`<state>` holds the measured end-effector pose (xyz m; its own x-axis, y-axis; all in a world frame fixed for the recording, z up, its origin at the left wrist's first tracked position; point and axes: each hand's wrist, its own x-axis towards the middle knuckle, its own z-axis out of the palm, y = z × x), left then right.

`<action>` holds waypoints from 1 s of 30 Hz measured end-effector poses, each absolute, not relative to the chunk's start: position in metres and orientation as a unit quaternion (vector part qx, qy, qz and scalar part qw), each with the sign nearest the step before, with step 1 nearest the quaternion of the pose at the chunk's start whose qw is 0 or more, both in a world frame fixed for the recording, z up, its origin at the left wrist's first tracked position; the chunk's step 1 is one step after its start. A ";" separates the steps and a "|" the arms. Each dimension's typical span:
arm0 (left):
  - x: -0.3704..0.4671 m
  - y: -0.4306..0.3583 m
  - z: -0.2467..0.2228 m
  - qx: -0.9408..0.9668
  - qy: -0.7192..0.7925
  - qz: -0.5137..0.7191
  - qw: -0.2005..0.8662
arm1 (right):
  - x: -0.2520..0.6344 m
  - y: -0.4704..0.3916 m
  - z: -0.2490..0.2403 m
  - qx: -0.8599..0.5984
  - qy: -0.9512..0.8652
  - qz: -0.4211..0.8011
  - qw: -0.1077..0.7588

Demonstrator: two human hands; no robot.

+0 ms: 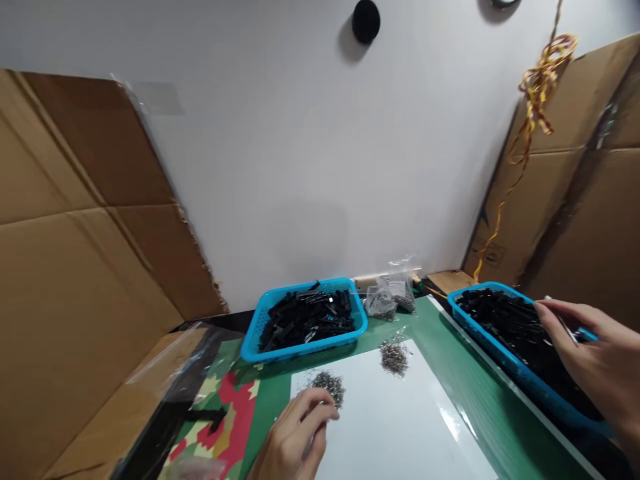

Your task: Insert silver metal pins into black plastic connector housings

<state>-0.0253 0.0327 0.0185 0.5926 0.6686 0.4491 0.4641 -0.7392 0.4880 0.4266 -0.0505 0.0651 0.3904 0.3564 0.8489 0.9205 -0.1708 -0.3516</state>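
Observation:
My left hand [297,437] is at the near edge of a pile of tiny silver metal pieces [327,385] on a white sheet [385,427]. Its fingers are curled towards the thumb; whatever is between them is too small to make out. Over the right blue basket [520,363], filled with black plastic parts [500,313], my right hand [595,353] is closed on a slim object showing silver and blue. The palm and fingers hide most of that object. Farther back on the sheet lies a second pile of tiny metal pieces [394,358].
Another blue basket [300,348] of black parts stands by the wall. Clear plastic bags [390,298] of small pieces lie beside it. A black part [213,417] rests on a camouflage-patterned sheet [240,407]. Cardboard panels [75,233] flank the green table mat [515,413].

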 end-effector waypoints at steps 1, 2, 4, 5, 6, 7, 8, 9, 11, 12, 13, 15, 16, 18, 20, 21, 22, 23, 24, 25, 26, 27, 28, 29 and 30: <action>-0.026 0.037 0.027 0.871 0.342 0.321 0.143 | 0.415 -0.046 0.070 -0.676 -0.480 -0.319 0.459; -0.027 0.043 0.037 0.867 0.362 0.323 0.119 | 0.402 -0.041 0.075 -0.644 -0.529 -0.318 0.453; -0.027 0.064 0.056 0.861 0.399 0.309 0.065 | 0.373 -0.026 0.082 -0.554 -0.652 -0.276 0.439; -0.027 0.078 0.065 0.857 0.417 0.299 0.037 | 0.358 -0.017 0.083 -0.507 -0.710 -0.241 0.425; -0.026 0.093 0.073 0.853 0.438 0.283 0.012 | 0.342 -0.008 0.082 -0.477 -0.750 -0.210 0.408; -0.025 0.110 0.079 0.849 0.448 0.280 0.007 | 0.325 0.000 0.078 -0.453 -0.781 -0.190 0.386; -0.023 0.126 0.083 0.845 0.457 0.277 0.007 | 0.309 0.008 0.073 -0.430 -0.804 -0.189 0.365; -0.021 0.143 0.086 0.842 0.465 0.272 0.007 | 0.292 0.014 0.064 -0.409 -0.817 -0.206 0.351; -0.016 0.171 0.084 0.841 0.478 0.254 0.007 | 0.263 0.019 0.042 -0.349 -0.849 -0.225 0.326; -0.013 0.183 0.081 0.841 0.483 0.242 0.009 | 0.251 0.019 0.031 -0.327 -0.863 -0.218 0.317; -0.011 0.193 0.078 0.842 0.488 0.229 0.013 | 0.241 0.016 0.020 -0.309 -0.875 -0.210 0.307; -0.006 0.207 0.069 0.847 0.492 0.199 0.023 | 0.227 0.008 0.003 -0.268 -0.897 -0.190 0.295; -0.004 0.212 0.065 0.849 0.495 0.183 0.028 | 0.224 0.005 -0.002 -0.257 -0.902 -0.180 0.295; -0.001 0.219 0.059 0.852 0.498 0.155 0.036 | 0.223 0.001 -0.005 -0.254 -0.904 -0.164 0.304; 0.001 0.221 0.055 0.855 0.499 0.135 0.040 | 0.227 0.002 -0.003 -0.274 -0.897 -0.148 0.313; 0.001 0.222 0.054 0.856 0.498 0.129 0.042 | 0.230 0.003 -0.002 -0.288 -0.893 -0.139 0.316; 0.002 0.221 0.054 0.857 0.497 0.126 0.043 | 0.233 0.004 0.000 -0.301 -0.890 -0.128 0.319; 0.002 0.221 0.054 0.858 0.496 0.124 0.044 | 0.236 0.005 0.001 -0.313 -0.886 -0.117 0.323; 0.002 0.220 0.055 0.858 0.495 0.125 0.046 | 0.240 0.006 0.002 -0.324 -0.881 -0.106 0.328; 0.002 0.218 0.055 0.858 0.495 0.129 0.049 | 0.243 0.006 0.002 -0.335 -0.875 -0.095 0.335; 0.002 0.217 0.056 0.857 0.495 0.135 0.051 | 0.246 0.006 0.002 -0.346 -0.870 -0.084 0.342; 0.003 0.216 0.058 0.855 0.495 0.144 0.054 | 0.249 0.005 0.002 -0.357 -0.863 -0.074 0.350; 0.003 0.214 0.059 0.852 0.496 0.156 0.058 | 0.251 0.005 0.002 -0.369 -0.856 -0.064 0.358; 0.003 0.212 0.061 0.849 0.496 0.171 0.062 | 0.253 0.004 0.002 -0.381 -0.847 -0.056 0.366; 0.003 0.210 0.064 0.845 0.496 0.188 0.068 | 0.254 0.004 0.003 -0.395 -0.838 -0.048 0.374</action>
<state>0.0027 0.2100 0.0638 0.4366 0.8639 0.2510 0.8129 -0.4983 0.3013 0.2540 0.0041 0.0030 -0.4081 0.6251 0.6654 0.6972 0.6839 -0.2148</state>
